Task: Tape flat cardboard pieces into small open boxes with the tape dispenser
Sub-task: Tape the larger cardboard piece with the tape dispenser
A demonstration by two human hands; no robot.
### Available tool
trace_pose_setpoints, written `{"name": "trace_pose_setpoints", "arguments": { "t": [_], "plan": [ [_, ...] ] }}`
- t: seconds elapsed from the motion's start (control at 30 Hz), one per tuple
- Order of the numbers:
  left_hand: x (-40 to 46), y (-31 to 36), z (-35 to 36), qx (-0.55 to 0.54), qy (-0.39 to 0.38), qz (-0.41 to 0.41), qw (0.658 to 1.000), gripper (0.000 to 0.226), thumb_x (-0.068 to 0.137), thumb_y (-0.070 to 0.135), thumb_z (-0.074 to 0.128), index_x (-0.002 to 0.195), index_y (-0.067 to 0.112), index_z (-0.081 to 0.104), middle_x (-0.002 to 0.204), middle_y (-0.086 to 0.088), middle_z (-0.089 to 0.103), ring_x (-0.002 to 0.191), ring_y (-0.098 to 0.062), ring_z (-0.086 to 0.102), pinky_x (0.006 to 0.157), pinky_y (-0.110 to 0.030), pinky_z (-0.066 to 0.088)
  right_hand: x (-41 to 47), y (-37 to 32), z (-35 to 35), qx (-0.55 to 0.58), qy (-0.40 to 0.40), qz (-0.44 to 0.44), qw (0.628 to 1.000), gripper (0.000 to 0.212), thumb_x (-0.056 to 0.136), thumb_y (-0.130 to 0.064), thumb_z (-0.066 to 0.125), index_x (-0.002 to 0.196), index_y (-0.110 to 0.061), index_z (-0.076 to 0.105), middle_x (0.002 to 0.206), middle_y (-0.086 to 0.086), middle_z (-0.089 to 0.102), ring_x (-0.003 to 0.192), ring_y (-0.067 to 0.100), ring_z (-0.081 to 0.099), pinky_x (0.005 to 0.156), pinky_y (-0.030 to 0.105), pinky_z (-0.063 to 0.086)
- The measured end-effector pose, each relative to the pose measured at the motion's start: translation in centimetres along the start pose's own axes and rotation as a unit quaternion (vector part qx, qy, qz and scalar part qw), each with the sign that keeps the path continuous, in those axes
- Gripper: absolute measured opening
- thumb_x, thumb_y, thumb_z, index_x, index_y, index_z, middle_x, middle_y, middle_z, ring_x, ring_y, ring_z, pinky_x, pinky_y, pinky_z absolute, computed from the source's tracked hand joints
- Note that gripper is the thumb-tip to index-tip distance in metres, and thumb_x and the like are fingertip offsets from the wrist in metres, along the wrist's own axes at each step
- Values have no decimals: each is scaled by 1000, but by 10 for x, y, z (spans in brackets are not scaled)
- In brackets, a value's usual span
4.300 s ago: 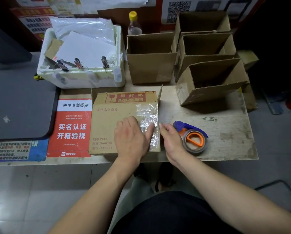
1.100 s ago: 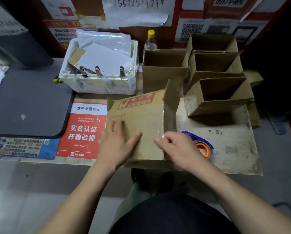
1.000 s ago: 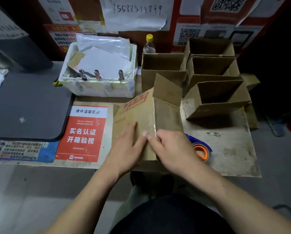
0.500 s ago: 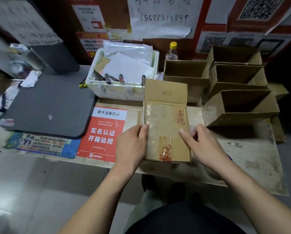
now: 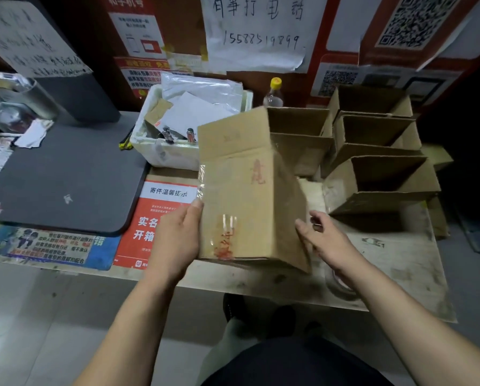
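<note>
Worn tabletop [image 5: 395,263] below postered wall; taped box [image 5: 244,196] tilted, left hand [image 5: 177,240] holding its side, right hand [image 5: 325,240] relaxed, empty.

Carton [image 5: 241,196] turned, tilted up; right hand [image 5: 321,239] off it.
</note>
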State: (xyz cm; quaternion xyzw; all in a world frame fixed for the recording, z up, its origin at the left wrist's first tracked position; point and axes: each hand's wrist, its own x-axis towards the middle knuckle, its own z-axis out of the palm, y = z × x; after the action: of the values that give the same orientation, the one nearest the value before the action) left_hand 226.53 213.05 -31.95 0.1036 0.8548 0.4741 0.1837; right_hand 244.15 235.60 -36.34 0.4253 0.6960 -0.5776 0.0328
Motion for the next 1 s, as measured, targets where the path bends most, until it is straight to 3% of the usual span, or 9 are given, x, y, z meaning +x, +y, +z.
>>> {"name": "trace_pose_setpoints", "arguments": {
  "t": [0.07, 0.2, 0.33, 0.43, 0.57, 0.63, 0.77, 0.9, 1.0],
  "plan": [
    [11, -11, -4, -133, -42, -56, 989, 54, 106, 40, 54, 81, -7, 65, 72, -1, 63, 66, -12, 51, 64, -30, 41, 2, 5, -10, 122, -11, 46, 991, 119, 59, -81, 79, 154, -22, 37, 141, -4, 58, 123, 18, 61, 104, 44, 52],
    [26, -50, 0, -208, -96, -148, 962, 52, 103, 45, 57, 97, -5, 71, 92, -14, 74, 82, -23, 63, 80, -41, 53, -8, 3, -15, 291, -89, 39, 952, 64, 88, -38, 71, 144, -15, 49, 128, 10, 71, 118, 28, 69, 103, 51, 53],
    [30, -64, 16, -97, -80, -167, 978, 39, 101, 37, 61, 84, 4, 72, 77, -5, 73, 71, -21, 67, 63, -31, 53, -18, 0, -3, 118, -46, -6, 992, 35, 93, -39, 70, 126, -32, 59, 117, -12, 75, 112, 13, 70, 93, 36, 58],
    [31, -59, 22, -196, -187, -255, 928, 66, 97, 72, 44, 107, 17, 79, 108, -6, 78, 99, -22, 74, 91, -47, 56, -15, 4, 7, -4, -22, 8, 1000, 43, 94, -49, 68, 133, -36, 55, 129, -14, 66, 121, 10, 61, 103, 43, 53],
    [29, -63, 33, -107, -174, -209, 956, 47, 93, 61, 63, 109, 18, 75, 107, 0, 78, 99, -21, 75, 93, -41, 56, -3, 6, 18, -55, -59, 38, 996, 47, 101, -49, 57, 143, -28, 54, 136, -7, 65, 125, 15, 60, 104, 45, 52],
    [35, -73, 37, -16, -116, -169, 979, 46, 91, 64, 63, 110, 22, 72, 106, 3, 76, 98, -21, 73, 92, -41, 57, 2, 8, 17, -34, -69, 61, 995, 42, 105, -40, 54, 142, -22, 56, 128, -6, 68, 114, 11, 64, 93, 35, 56],
    [44, -79, 34, 52, -122, -160, 978, 67, 89, 75, 55, 122, 19, 69, 112, -2, 73, 100, -26, 69, 96, -46, 55, 13, 17, 10, 122, -86, 128, 981, 43, 99, -27, 68, 138, -16, 55, 116, -1, 72, 98, 12, 71, 65, 28, 61],
    [43, -76, 40, 81, -104, -131, 983, 67, 96, 66, 51, 133, 12, 63, 119, -9, 67, 102, -29, 62, 91, -39, 48, 25, 23, 13, 38, -69, 135, 988, 40, 93, -32, 74, 127, -19, 56, 117, 1, 71, 105, 20, 71, 79, 42, 64],
    [44, -76, 41, 84, -105, -119, 984, 65, 96, 66, 51, 134, 14, 63, 123, -11, 69, 109, -32, 64, 98, -43, 50, 37, 20, 7, -46, -70, 102, 991, 29, 90, -33, 77, 107, -20, 57, 105, -2, 73, 96, 16, 71, 80, 40, 61]
  ]
}}
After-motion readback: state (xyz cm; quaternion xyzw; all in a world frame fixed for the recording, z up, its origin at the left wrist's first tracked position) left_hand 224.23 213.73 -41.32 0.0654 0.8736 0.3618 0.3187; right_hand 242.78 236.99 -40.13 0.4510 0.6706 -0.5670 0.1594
